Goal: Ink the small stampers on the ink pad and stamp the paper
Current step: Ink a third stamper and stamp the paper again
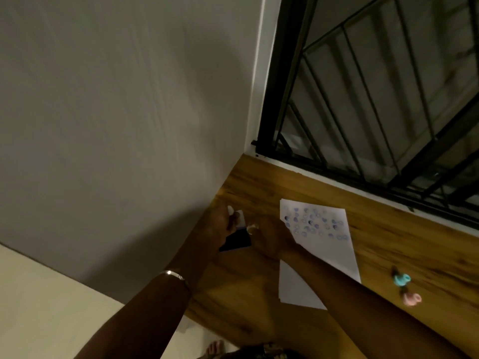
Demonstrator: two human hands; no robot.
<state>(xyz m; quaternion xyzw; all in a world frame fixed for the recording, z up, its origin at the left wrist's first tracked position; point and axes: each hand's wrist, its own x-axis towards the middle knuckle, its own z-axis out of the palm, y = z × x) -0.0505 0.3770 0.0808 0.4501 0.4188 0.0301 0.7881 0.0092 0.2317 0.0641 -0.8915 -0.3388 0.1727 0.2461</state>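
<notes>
1. The left hand (220, 224) is curling round something small and white at the dark ink pad (237, 242), apparently steadying it for inking.
2. The right hand (267, 235) is hovering just beside the pad, fingers bent around a pale stamper (252, 227); how firmly it is holding, I cannot tell.
3. The paper (326, 244) is lying flat on the wooden table (259, 182), its far half dotted with bluish round prints.
4. Teal and pink stampers (407, 288) are waiting well apart, past the right forearm.

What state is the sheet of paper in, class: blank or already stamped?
Already stamped. The paper lies flat on the wooden table, with rows of small bluish-purple marks across its far half; the near half looks unmarked.
</notes>
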